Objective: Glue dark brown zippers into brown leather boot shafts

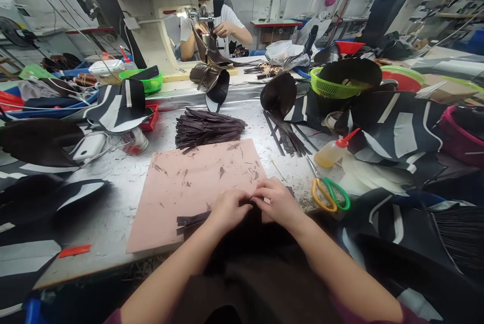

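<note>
The head view centres on a dark piece (254,217) at the table's (102,208) near edge. The left hand (231,207) and the right hand (275,200) each seem to have thumb and finger closed on its upper edge, though the pinched bit is tiny and partly hidden. The two pinches nearly meet, probably so that a short stretch of edge is held steady. The fingers curl inward, and the forearms slant in from both lower corners, forming a wedge.

Under and beyond the hands, a pink board (196,173) probably shields the table top. Dark strips (189,223) lie on it beside the left forearm. A larger bundle of strips (207,127) sits just past its far edge, seemingly within easy reach. To the right, scissors (333,195) rest with their handles towards the person, apparently handy for that hand; a red-tipped bottle (335,151) stands near them. Farther back, a co-worker's hands (226,28) are at a sewing machine (151,16).
</note>
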### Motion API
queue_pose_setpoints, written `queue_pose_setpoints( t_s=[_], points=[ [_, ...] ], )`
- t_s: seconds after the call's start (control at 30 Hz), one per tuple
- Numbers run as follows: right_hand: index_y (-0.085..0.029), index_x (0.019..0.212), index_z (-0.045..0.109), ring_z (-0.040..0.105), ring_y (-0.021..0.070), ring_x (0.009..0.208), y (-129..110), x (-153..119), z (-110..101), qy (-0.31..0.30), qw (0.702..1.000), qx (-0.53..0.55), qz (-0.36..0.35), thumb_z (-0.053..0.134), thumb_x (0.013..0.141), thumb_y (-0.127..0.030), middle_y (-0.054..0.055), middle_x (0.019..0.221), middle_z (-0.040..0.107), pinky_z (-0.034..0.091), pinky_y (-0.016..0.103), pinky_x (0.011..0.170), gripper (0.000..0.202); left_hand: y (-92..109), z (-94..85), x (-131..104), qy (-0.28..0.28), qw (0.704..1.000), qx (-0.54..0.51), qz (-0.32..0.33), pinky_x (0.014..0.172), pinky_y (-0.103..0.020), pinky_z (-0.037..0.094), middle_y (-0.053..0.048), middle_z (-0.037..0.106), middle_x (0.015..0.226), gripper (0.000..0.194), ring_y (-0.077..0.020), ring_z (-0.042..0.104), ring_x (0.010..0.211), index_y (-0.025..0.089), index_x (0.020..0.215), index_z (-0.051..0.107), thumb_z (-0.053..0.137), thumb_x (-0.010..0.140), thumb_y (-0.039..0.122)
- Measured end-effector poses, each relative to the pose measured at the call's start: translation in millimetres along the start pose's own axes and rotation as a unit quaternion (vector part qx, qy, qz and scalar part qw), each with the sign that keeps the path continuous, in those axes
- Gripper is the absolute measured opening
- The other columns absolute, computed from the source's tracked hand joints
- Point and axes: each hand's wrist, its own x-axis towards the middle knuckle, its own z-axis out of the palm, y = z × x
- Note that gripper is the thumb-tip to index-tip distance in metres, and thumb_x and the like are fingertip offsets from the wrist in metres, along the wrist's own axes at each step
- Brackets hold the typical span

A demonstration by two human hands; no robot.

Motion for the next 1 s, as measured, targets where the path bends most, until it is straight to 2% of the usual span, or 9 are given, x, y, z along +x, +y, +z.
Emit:
queue_pose_setpoints(
  t_s=[0.17, 0.33, 0.43, 0.6, 0.7, 0.77, 0.83, 0.93, 1.0],
  points=[
    [-0.019, 0.072, 0.064, 0.056, 0.0161, 0.067, -8, 0, -6, -0.046, 0.997, -0.048, -0.048, 0.051, 0.077, -0.013, 0.003, 0.069, 0.065, 0.045, 0.028, 0.066, 0.015, 6, 0.9, -8, 0.035, 0.998, 0.033, 0.038, 0.072, -0.024, 0.044, 0.003, 0.067, 0.081, 0.02, -0.0141, 0.06, 0.078, 0.024, 0.079, 0.066, 0.051, 0.071, 0.013],
    [-0.019, 0.059, 0.058, 0.053, 0.0159, 0.059, -23, -8, 1, -0.005, 0.996, -0.086, -0.022, 0.045, 0.074, -0.014, 0.004, 0.058, 0.059, 0.041, 0.028, 0.058, 0.021, 13, -0.3, -18, 0.03, 0.996, 0.07, 0.04, 0.075, -0.028, 0.041, 0.002, 0.066, 0.078, 0.017, -0.0153, 0.058, 0.077, 0.021, 0.074, 0.063, 0.049, 0.072, 0.013],
    [-0.02, 0.059, 0.056, 0.052, 0.014, 0.056, -25, -14, 4, 0.043, 0.994, 0.062, 0.079, 0.047, 0.072, -0.02, 0.003, 0.059, 0.058, 0.041, 0.026, 0.056, 0.016, 17, -4.0, -25, 0.011, 0.996, 0.073, 0.043, 0.079, -0.029, 0.039, 0.003, 0.066, 0.082, 0.013, -0.0159, 0.058, 0.081, 0.022, 0.076, 0.061, 0.05, 0.074, 0.016],
    [-0.021, 0.054, 0.045, 0.04, 0.0108, 0.044, 3, -42, -30, 0.159, 0.902, 0.264, 0.302, 0.043, 0.072, -0.034, -0.002, 0.049, 0.045, 0.036, 0.024, 0.044, 0.022, 15, -12.9, -36, -0.014, 0.993, 0.105, 0.056, 0.072, -0.028, 0.041, 0.001, 0.063, 0.085, 0.009, -0.0173, 0.056, 0.082, 0.021, 0.081, 0.057, 0.049, 0.077, 0.021],
    [-0.02, 0.047, 0.044, 0.044, 0.0135, 0.05, 13, -65, -56, 0.011, 0.944, 0.149, 0.293, 0.049, 0.07, -0.034, -0.001, 0.049, 0.044, 0.04, 0.027, 0.051, 0.027, 18, -14.5, -46, -0.024, 0.987, 0.126, 0.096, 0.072, -0.028, 0.041, 0.0, 0.062, 0.087, 0.009, -0.0171, 0.055, 0.081, 0.02, 0.083, 0.054, 0.045, 0.08, 0.021],
    [-0.019, 0.065, 0.058, 0.051, 0.0157, 0.061, 3, -75, -60, -0.094, 0.961, 0.093, 0.242, 0.056, 0.067, -0.028, 0.002, 0.068, 0.057, 0.044, 0.029, 0.06, 0.01, 27, -14.5, -55, -0.033, 0.981, 0.14, 0.131, 0.072, -0.028, 0.041, -0.001, 0.061, 0.087, 0.009, -0.0172, 0.055, 0.081, 0.019, 0.084, 0.053, 0.045, 0.08, 0.021],
    [-0.02, 0.092, 0.061, 0.054, 0.0157, 0.068, -16, -77, -50, -0.171, 0.961, 0.126, 0.175, 0.058, 0.068, -0.024, 0.005, 0.092, 0.061, 0.046, 0.029, 0.065, 0.025, 38, -16.9, -64, -0.037, 0.974, 0.145, 0.172, 0.075, -0.029, 0.041, -0.002, 0.061, 0.088, 0.009, -0.0171, 0.054, 0.082, 0.018, 0.085, 0.053, 0.045, 0.081, 0.019],
    [-0.019, 0.093, 0.061, 0.057, 0.0179, 0.073, -48, -67, -28, -0.205, 0.953, 0.207, 0.085, 0.054, 0.074, -0.025, 0.006, 0.093, 0.064, 0.046, 0.031, 0.069, 0.021, 45, -32.8, -77, -0.038, 0.971, 0.13, 0.196, 0.08, -0.029, 0.04, -0.002, 0.061, 0.091, 0.011, -0.0166, 0.054, 0.088, 0.02, 0.09, 0.053, 0.045, 0.082, 0.019],
    [-0.018, 0.082, 0.063, 0.057, 0.0197, 0.076, -64, -57, -25, -0.185, 0.955, 0.225, 0.053, 0.05, 0.078, -0.026, 0.004, 0.081, 0.065, 0.046, 0.031, 0.07, 0.015, 38, -53.3, -86, -0.051, 0.981, 0.116, 0.148, 0.082, -0.029, 0.04, -0.002, 0.06, 0.099, 0.02, -0.0179, 0.053, 0.093, 0.022, 0.099, 0.051, 0.051, 0.08, 0.027]
  ],
)
